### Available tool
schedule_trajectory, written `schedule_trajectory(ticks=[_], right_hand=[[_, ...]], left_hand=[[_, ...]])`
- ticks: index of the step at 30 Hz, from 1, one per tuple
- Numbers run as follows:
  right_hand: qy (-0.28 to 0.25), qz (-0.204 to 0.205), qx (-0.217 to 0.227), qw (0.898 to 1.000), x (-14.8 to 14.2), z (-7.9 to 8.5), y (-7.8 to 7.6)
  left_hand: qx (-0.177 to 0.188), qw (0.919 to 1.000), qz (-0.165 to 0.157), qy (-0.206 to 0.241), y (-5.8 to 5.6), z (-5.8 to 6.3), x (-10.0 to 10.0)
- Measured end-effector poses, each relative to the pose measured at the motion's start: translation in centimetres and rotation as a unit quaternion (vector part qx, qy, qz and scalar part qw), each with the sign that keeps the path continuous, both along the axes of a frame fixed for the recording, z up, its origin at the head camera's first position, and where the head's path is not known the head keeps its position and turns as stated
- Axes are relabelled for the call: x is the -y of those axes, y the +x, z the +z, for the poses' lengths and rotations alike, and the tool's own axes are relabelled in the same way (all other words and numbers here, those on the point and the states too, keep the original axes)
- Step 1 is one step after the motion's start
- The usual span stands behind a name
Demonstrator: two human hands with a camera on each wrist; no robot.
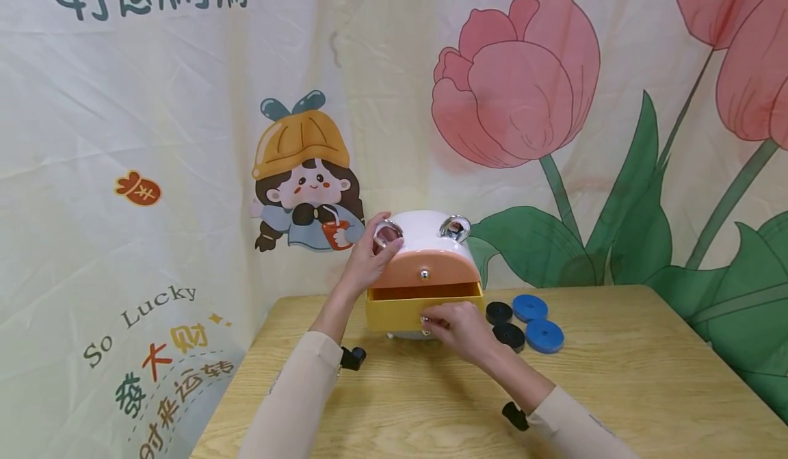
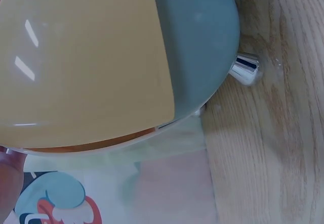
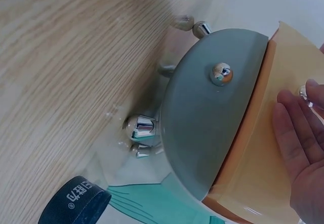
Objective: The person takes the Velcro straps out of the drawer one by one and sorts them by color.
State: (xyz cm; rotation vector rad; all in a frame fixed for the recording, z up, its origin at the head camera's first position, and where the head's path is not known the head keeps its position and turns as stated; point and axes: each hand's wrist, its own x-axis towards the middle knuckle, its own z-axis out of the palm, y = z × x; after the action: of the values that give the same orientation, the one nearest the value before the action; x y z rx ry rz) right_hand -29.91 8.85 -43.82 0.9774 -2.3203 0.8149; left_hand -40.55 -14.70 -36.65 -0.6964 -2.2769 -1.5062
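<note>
A small rounded drawer chest [image 1: 425,228] with a white top and two chrome ring ears stands on the table. Its yellow middle drawer [image 1: 394,315] is pulled out, and its inside shows dark below the closed orange top drawer [image 1: 452,267]. My left hand [image 1: 368,257] grips the chest's left ear [image 1: 388,225], thumb in front. With thumb and fingertips, my right hand [image 1: 463,330] pinches the chrome knob [image 3: 304,93] of the yellow drawer. Below it, the grey-blue bottom drawer [image 3: 212,113] with its own round knob [image 3: 221,73] is closed.
Two black tape rolls [image 1: 508,336] and two blue tape rolls [image 1: 544,336] lie just right of the chest on the wooden table [image 1: 615,377]. Short chrome feet [image 2: 246,69] hold the chest up. A printed cloth [image 1: 394,103] hangs behind the table.
</note>
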Motion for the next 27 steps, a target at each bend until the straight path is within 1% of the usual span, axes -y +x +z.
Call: schedule_trajectory(ticks=[7,13,20,27], right_hand=[[-0.011,-0.001,-0.004,1.000,0.1,-0.2,-1.1],[-0.020,-0.006,-0.001,1.000,0.2,-0.3,-1.6],[-0.027,-0.007,-0.020,0.999,0.3,-0.4,-2.3],[-0.029,-0.019,-0.013,0.999,0.3,-0.7,-2.9]], left_hand=[[0.001,1.0000,0.006,-0.003,0.2,0.0,0.0],[-0.004,1.0000,0.006,-0.002,0.3,0.0,-0.1],[-0.013,0.9999,0.007,-0.005,0.3,0.2,0.0],[-0.015,0.9996,0.016,-0.020,0.2,0.3,0.0]])
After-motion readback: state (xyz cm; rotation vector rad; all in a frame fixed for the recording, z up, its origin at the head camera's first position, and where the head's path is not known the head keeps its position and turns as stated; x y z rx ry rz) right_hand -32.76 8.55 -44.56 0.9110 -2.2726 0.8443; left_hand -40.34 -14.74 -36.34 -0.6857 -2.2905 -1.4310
